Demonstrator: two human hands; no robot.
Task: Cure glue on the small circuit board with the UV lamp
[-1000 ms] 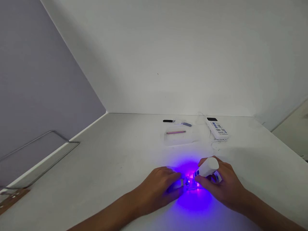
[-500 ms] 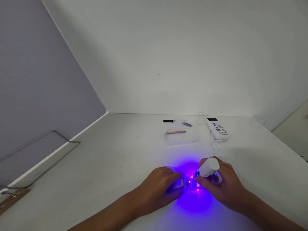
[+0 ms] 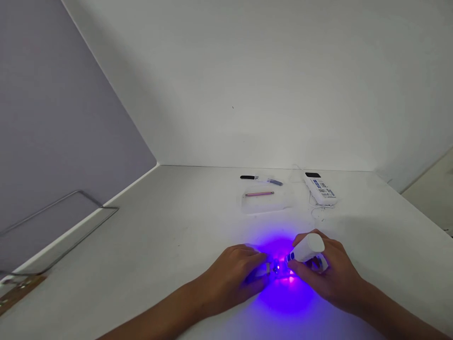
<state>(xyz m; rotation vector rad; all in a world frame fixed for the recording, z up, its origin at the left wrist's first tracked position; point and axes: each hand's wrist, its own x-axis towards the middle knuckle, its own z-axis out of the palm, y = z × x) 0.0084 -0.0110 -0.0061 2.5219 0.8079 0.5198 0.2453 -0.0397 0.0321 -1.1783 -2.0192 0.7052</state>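
My right hand (image 3: 334, 269) is closed around a white handheld UV lamp (image 3: 308, 246), tilted down toward the white table. Violet light from it spreads over the surface. My left hand (image 3: 233, 274) is closed, thumb and fingers gripping the left end of a small object (image 3: 276, 268) under the light. Glare and my fingers hide that object's shape, and I cannot name its kind. Small bright pink spots show at the lit place between my hands.
A slim pink pen-like stick (image 3: 259, 193) lies on a clear flat piece (image 3: 255, 205). Behind it is a black-handled tool (image 3: 248, 177) beside a grey-ended piece (image 3: 275, 182). A white labelled device (image 3: 321, 189) with a thin cable rests at right. A wire frame (image 3: 79, 241) stands at left.
The lamp's white end has shifted very slightly to the right. Both hands otherwise keep their places and their holds, and the violet light stays on.
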